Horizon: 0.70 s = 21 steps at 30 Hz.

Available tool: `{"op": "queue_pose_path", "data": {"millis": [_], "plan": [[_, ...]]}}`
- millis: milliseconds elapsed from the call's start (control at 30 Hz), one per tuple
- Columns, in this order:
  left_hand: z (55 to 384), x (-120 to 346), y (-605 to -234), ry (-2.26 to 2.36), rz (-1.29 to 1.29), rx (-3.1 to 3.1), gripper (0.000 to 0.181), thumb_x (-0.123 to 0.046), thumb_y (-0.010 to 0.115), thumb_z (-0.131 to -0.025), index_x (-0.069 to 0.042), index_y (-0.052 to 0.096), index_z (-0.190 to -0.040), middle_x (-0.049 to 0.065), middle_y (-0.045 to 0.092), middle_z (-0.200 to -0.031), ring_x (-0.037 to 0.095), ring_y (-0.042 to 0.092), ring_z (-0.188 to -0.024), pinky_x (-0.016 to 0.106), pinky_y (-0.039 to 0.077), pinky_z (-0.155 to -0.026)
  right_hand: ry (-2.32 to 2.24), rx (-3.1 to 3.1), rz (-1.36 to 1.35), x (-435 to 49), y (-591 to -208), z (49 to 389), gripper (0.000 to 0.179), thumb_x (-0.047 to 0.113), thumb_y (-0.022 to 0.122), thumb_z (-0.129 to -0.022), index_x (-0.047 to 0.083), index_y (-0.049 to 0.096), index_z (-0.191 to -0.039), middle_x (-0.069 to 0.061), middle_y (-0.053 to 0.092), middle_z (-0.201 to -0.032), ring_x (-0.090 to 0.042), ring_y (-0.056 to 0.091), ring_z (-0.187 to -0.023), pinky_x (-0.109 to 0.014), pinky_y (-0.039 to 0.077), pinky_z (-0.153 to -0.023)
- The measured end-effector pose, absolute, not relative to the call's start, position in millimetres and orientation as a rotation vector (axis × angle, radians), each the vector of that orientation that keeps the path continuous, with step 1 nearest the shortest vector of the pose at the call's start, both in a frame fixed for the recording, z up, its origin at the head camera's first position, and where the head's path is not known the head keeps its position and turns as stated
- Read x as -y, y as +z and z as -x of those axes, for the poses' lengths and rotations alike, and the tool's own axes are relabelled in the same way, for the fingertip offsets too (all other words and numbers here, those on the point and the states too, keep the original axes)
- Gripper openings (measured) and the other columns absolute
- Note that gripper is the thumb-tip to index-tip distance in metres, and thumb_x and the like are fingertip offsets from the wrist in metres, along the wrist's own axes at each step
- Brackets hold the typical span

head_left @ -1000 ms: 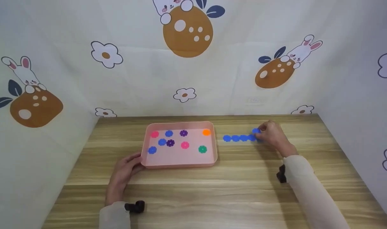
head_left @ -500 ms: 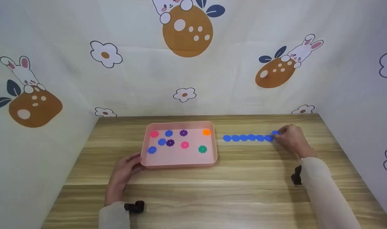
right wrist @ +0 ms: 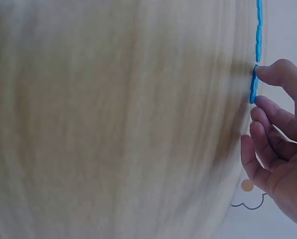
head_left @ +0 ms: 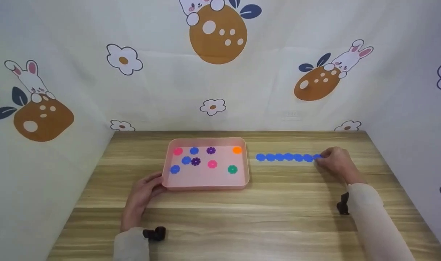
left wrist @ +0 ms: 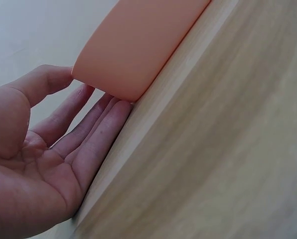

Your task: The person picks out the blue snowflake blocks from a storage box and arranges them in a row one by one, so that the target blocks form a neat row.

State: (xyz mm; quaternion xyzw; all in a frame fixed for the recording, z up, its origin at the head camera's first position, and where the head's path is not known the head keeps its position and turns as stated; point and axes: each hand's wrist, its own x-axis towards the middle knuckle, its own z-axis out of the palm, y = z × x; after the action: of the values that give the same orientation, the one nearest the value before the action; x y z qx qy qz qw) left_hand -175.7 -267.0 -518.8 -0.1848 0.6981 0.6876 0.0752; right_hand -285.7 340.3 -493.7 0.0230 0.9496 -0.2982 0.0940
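Note:
At the right end of a straight row of several blue snowflake discs (head_left: 280, 157), my right hand (head_left: 338, 164) pinches the last blue snowflake disc (head_left: 317, 156) by its edges between thumb and index finger. In the right wrist view this disc (right wrist: 253, 85) lies flat in line with the others, right at the table surface. My left hand (head_left: 142, 192) rests its fingertips against the front left corner of a shallow pink tray (head_left: 195, 179). In the left wrist view the thumb is at the top rim and the other fingers, fairly straight, touch the tray wall (left wrist: 133, 50).
Loose discs lie in the tray: blue (head_left: 194, 150), purple (head_left: 211, 150), pink (head_left: 212, 164), green (head_left: 232, 169) and orange (head_left: 237, 149). The wood-grain table (head_left: 242, 224) meets a printed cloth (head_left: 162, 90) at the back and sides.
The right hand has moved right along the row, which now shows more blue discs. The last disc has gone from raised to lying at the row's end. The left hand stays at the tray.

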Motion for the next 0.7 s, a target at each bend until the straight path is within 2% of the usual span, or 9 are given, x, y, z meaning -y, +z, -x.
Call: {"op": "queue_pose_path", "data": {"millis": [167,333,433,567,700], "plan": [[176,267,-518,2.045,0.560,-2.115,0.048,-0.023,0.062,-0.100,-0.004,0.053,-0.143,0.022,0.056,-0.144,0.017,0.070,-0.110,0.030,0.059,-0.096,-0.923,-2.861,-0.051,-327,-480,290,0.051,0.035,0.066,-0.095,-0.008,0.064,-0.122,-0.029,0.066,-0.121,-0.037,0.063,-0.109,-0.049,0.055,-0.096],[176,264,-519,2.082,0.548,-2.109,0.047,-0.021,0.062,-0.100,-0.001,0.053,-0.142,0.022,0.056,-0.144,0.016,0.071,-0.107,0.028,0.060,-0.094,-1.054,-2.906,0.009,-297,-455,298,0.045,0.035,0.062,-0.097,-0.003,0.066,-0.121,-0.023,0.069,-0.113,-0.029,0.064,-0.097,-0.030,0.055,-0.076],[175,263,-519,2.112,0.549,-2.093,0.046,-0.018,0.061,-0.101,0.001,0.053,-0.142,0.024,0.056,-0.144,0.016,0.072,-0.105,0.029,0.060,-0.093,-1.155,-2.904,0.042,-273,-441,304,0.042,0.034,0.060,-0.099,0.001,0.066,-0.124,-0.017,0.066,-0.113,-0.025,0.059,-0.096,-0.020,0.051,-0.073],[174,264,-518,2.079,0.583,-2.095,0.046,-0.021,0.060,-0.101,-0.003,0.053,-0.143,0.022,0.055,-0.145,0.015,0.071,-0.109,0.029,0.059,-0.096,-1.308,-2.858,0.079,-235,-428,311,0.038,0.030,0.060,-0.100,0.004,0.064,-0.128,-0.016,0.065,-0.119,-0.024,0.059,-0.100,-0.015,0.050,-0.074],[174,265,-519,2.063,0.594,-2.100,0.045,-0.023,0.061,-0.101,-0.005,0.054,-0.142,0.020,0.055,-0.146,0.018,0.069,-0.113,0.031,0.058,-0.099,-1.412,-2.799,0.141,-194,-419,317,0.034,0.026,0.061,-0.100,0.004,0.066,-0.127,-0.015,0.066,-0.119,-0.022,0.061,-0.098,-0.017,0.051,-0.072]]}}
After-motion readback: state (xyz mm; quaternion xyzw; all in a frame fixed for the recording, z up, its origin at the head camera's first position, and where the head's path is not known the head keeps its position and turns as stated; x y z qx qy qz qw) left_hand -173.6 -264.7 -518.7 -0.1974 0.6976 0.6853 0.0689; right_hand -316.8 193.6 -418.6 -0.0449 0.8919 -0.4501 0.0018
